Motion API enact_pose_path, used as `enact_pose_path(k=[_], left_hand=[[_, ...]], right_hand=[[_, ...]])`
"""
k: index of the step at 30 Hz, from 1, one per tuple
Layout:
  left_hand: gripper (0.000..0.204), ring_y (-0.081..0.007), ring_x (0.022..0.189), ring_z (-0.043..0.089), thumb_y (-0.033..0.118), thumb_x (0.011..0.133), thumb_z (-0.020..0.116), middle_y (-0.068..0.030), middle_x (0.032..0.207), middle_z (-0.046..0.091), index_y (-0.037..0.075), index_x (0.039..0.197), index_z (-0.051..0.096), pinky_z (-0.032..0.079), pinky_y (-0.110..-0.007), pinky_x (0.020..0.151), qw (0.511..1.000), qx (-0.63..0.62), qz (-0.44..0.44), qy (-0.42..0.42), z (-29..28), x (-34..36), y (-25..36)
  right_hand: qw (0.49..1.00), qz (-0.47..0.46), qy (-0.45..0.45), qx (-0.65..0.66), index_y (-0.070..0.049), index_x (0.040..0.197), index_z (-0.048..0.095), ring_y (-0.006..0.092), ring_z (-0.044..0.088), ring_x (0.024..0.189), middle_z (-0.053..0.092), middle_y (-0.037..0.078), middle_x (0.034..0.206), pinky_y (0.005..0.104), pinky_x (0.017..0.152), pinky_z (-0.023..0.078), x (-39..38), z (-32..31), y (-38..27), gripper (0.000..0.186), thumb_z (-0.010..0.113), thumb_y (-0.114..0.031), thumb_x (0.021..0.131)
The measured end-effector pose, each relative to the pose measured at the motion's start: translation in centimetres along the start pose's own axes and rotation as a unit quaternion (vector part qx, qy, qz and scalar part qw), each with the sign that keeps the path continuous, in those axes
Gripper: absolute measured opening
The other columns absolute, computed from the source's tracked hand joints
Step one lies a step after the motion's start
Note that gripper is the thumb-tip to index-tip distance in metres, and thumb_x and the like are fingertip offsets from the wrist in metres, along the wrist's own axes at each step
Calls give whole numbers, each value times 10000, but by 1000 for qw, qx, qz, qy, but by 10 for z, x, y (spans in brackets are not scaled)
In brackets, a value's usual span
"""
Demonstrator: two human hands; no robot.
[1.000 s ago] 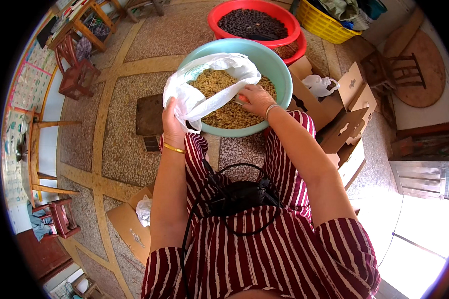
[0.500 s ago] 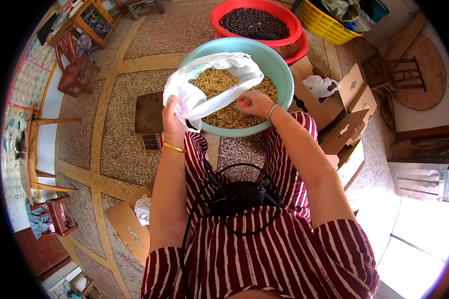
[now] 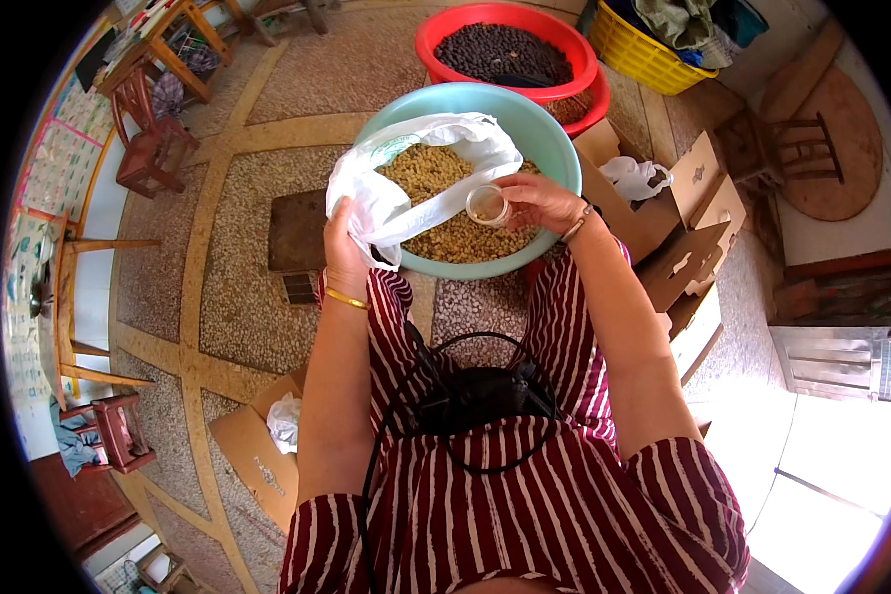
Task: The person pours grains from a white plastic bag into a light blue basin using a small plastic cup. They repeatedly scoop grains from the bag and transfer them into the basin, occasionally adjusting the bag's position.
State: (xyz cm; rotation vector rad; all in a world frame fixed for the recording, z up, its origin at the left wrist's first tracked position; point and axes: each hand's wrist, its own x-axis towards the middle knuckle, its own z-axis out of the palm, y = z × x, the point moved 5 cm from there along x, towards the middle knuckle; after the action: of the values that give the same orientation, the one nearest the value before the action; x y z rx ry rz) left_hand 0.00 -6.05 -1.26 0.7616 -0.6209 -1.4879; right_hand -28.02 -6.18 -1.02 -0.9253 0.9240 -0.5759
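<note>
Speckled stone floor, tan strips crossing it. Cardboard box, flaps up, just right of the pale blue basin, which sits in front of the person's knees. Red basin of dark round items beyond it, on top of another red one; yellow plastic basket farther right. Low wooden stool left of the blue basin. White plastic bag over the left part of the blue basin, mouth spread; yellowish grains visible through the mouth and below the rim, can't tell if any are inside the bag. Left hand closed on the bag's near-left edge. Right hand gripping a small clear cup over the grains, tilted, contents unclear. Gold bangle on left wrist, bracelet on right.
</note>
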Motion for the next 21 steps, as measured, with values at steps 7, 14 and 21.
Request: enact_pose_path(k=[7,14,21], left_hand=[[440,-227,977,573,254,861,538,-130,1086,578,-62,1163,487,456,-353,840,1000,-16,21,9,-1,1,0],[450,-221,978,570,259,852,560,-124,1086,574,-54,1166,488,453,-349,843,1000,-8,4,20,2,-4,1],[457,-223,987,567,258,856,561,-126,1093,568,-57,1175,475,454,-350,854,1000,-14,15,9,0,-3,2]], right_hand=[[989,-92,111,-38,0,1197,497,106,565,851,593,46,995,251,690,482,17,3,-31,489,616,-286,819],[716,-355,308,-516,-99,1025,625,299,544,969,585,104,1055,389,870,441,32,52,-77,358,681,-174,679],[565,-419,268,-658,-165,1196,499,282,468,1106,492,49,1210,415,929,394,31,75,-78,587,703,-108,648]])
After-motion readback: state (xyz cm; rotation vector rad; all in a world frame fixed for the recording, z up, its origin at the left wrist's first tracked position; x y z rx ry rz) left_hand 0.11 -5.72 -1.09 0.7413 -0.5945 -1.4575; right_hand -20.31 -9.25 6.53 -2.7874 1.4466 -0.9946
